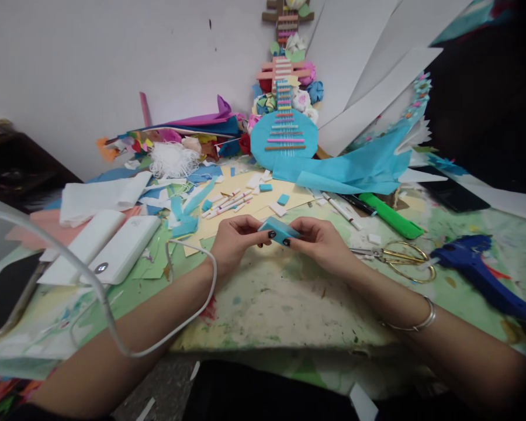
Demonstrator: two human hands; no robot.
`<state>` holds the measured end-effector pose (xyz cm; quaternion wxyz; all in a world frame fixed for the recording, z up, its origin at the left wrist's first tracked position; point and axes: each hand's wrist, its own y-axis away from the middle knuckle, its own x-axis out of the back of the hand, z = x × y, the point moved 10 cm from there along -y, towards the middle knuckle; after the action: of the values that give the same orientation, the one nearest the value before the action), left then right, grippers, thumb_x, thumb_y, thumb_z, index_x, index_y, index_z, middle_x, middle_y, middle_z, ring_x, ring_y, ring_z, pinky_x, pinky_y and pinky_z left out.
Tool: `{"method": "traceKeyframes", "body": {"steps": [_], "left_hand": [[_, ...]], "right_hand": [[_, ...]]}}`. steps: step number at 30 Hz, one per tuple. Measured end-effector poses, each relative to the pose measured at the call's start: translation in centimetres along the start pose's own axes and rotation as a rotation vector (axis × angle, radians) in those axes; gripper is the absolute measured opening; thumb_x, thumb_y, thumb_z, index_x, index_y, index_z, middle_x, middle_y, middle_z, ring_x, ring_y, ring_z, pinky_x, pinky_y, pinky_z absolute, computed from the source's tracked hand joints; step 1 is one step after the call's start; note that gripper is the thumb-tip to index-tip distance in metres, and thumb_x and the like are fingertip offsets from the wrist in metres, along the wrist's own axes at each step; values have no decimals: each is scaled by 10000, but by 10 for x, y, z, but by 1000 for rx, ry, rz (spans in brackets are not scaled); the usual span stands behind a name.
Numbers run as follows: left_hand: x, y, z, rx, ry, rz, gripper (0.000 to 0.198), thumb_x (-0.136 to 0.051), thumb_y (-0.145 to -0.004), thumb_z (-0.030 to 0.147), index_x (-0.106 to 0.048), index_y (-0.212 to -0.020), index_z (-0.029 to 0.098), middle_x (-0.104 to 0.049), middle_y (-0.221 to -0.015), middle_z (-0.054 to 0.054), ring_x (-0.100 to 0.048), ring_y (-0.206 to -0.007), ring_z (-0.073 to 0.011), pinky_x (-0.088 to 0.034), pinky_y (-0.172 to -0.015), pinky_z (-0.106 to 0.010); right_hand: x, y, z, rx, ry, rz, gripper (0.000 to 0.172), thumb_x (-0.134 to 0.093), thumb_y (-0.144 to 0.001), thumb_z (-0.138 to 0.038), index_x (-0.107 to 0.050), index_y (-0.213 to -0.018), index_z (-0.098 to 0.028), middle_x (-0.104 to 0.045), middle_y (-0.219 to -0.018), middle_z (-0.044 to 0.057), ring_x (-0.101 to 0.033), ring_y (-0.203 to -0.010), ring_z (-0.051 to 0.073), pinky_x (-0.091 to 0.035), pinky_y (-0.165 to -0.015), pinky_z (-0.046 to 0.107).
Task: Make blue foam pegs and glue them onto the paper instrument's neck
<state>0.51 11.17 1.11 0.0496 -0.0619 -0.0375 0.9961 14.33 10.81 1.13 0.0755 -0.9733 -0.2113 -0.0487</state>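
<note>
Between my two hands, above the front of the table, is a small blue paper-covered block (277, 229). My left hand (239, 238) pinches its left end, thumb in front. The right end is gripped by my right hand (318, 238), its thumb also in front; the fingers behind are partly hidden. Just beyond lie smaller blue-wrapped pieces (265, 187) and several white paper sticks (230, 202) on a cream sheet (245, 180). A blue paper lute-like instrument (284, 131) with coloured bars and white strings leans at the back, decorated with paper flowers.
Gold-handled scissors (405, 260), a blue glue gun (477, 269) and a green cutter (390, 215) lie at right. White power banks (120, 248) and a phone (9, 295) are at left. A white cable (109, 316) loops over my left forearm. Blue crepe paper (355, 166) spreads behind.
</note>
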Motion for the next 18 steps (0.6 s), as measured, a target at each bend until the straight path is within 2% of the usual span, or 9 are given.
{"method": "traceKeyframes", "body": {"steps": [6, 11, 18], "left_hand": [[-12, 3, -8, 107, -23, -87, 359, -780, -578, 176, -609, -891, 133, -692, -671, -20, -662, -584, -151, -489, -547, -229], [-19, 5, -11, 122, -174, -144, 202, -748, -646, 230, -648, -771, 108, -679, -592, -38, -649, -542, -142, -475, -514, -212], [-18, 5, -10, 115, -202, -144, 157, -734, -667, 236, -684, -759, 119, -697, -610, -42, -648, -566, -135, -483, -548, -215]], "right_hand": [[-3, 1, -2, 4, -133, -40, 130, -626, -760, -240, -572, -841, -154, -642, -746, 25, -603, -641, 119, -479, -631, 269], [-3, 1, -4, 35, -109, -52, 87, -646, -744, -216, -595, -758, -146, -617, -695, 4, -564, -608, 89, -456, -597, 231], [0, -1, -2, 24, -129, -30, 114, -656, -727, -232, -608, -781, -143, -620, -691, 3, -589, -598, 97, -470, -582, 237]]}}
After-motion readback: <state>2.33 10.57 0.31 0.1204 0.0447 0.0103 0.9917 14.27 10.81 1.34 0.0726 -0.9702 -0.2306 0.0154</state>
